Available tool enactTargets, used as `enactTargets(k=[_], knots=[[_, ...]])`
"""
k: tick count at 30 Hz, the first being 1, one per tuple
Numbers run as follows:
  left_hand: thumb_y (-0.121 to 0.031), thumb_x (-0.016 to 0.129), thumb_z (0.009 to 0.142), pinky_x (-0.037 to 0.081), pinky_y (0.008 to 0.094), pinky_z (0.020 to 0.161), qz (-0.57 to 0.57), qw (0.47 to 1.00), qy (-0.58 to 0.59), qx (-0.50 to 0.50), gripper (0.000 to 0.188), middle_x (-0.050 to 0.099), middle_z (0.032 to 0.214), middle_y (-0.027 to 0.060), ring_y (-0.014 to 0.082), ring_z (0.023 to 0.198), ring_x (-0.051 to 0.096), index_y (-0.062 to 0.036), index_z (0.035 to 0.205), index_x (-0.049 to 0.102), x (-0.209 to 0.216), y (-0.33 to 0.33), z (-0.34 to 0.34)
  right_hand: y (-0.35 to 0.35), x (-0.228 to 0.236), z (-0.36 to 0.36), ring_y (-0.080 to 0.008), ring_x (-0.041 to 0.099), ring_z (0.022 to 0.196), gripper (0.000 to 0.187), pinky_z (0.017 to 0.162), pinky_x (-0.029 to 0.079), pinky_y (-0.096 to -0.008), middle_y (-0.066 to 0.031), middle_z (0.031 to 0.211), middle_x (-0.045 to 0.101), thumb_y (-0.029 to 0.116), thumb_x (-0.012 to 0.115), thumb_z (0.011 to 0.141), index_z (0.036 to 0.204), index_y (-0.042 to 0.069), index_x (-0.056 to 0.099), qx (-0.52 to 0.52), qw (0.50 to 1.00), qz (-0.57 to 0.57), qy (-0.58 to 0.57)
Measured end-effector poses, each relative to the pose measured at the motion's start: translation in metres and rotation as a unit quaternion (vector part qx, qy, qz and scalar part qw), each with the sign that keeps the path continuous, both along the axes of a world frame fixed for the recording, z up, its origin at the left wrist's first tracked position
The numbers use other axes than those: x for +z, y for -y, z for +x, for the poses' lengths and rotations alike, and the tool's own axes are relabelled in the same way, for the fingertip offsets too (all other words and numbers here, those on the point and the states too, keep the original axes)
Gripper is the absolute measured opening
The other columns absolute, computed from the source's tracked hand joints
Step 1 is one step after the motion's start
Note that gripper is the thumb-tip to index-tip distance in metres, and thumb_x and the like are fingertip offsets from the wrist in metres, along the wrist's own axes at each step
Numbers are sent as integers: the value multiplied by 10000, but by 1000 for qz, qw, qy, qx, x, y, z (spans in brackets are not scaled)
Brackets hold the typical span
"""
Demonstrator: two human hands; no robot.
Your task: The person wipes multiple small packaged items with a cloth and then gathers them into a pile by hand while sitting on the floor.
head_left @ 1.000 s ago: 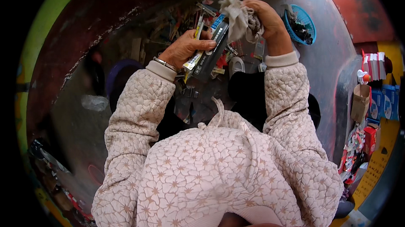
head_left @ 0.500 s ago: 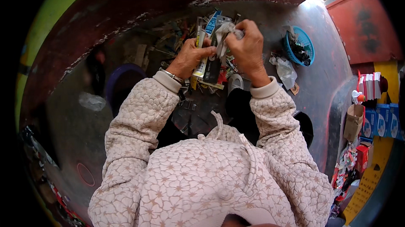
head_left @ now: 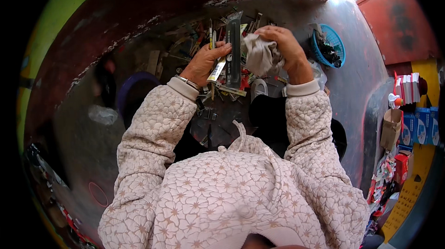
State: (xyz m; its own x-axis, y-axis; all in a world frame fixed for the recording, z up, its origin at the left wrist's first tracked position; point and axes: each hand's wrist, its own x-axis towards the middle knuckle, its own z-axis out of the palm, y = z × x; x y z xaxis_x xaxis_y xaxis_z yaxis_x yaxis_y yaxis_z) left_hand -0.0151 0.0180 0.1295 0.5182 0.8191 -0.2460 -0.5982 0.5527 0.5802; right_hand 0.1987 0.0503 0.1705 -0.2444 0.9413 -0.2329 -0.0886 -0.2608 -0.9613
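My left hand (head_left: 204, 65) is closed around a few long, narrow packages, with the thumb lying across them. One is a flat black package (head_left: 233, 61) standing lengthwise; beside it is a white and yellow one (head_left: 217, 69). To the right, my right hand (head_left: 291, 52) grips a crumpled grey cloth (head_left: 262, 58), which hangs just beside the black package. Whether the cloth touches the package is hard to make out. Below both hands, a heap of thin sticks and small packages (head_left: 185, 43) lies on the floor, partly hidden by them.
A light blue plastic basket (head_left: 343, 53) with dark stuff inside stands at the right. Farther right are a brown paper bag (head_left: 390, 131) and blue boxes (head_left: 422, 127). At the left lie a clear plastic bag (head_left: 103, 114) and a purple rounded rim (head_left: 124, 92).
My right hand has moved right and slightly down, taking the cloth off the packages, and more of the cloth shows. The packages in my left hand have turned, so the black one looks narrower.
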Motion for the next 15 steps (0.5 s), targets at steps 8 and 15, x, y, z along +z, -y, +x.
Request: enactTargets(k=[8,15], knots=[[-110,589,836,525,237,560,74,988,-109,75,98,610,778,33,103,644,608,-36,897,567,-13,-6,-1,26,5,-33,-116,570,674,274,610,451,-267,-62,694,606,243,670,703,802,-11,639,178,946,88,256],[-279,602,842,493,242,613,99,969,-203,100,238,601,816,13,80,693,573,-51,908,594,-6,-3,11,27,20,-38,-289,616,657,279,635,482,-356,-169,668,615,211,597,632,785,-18,648,130,864,181,452]])
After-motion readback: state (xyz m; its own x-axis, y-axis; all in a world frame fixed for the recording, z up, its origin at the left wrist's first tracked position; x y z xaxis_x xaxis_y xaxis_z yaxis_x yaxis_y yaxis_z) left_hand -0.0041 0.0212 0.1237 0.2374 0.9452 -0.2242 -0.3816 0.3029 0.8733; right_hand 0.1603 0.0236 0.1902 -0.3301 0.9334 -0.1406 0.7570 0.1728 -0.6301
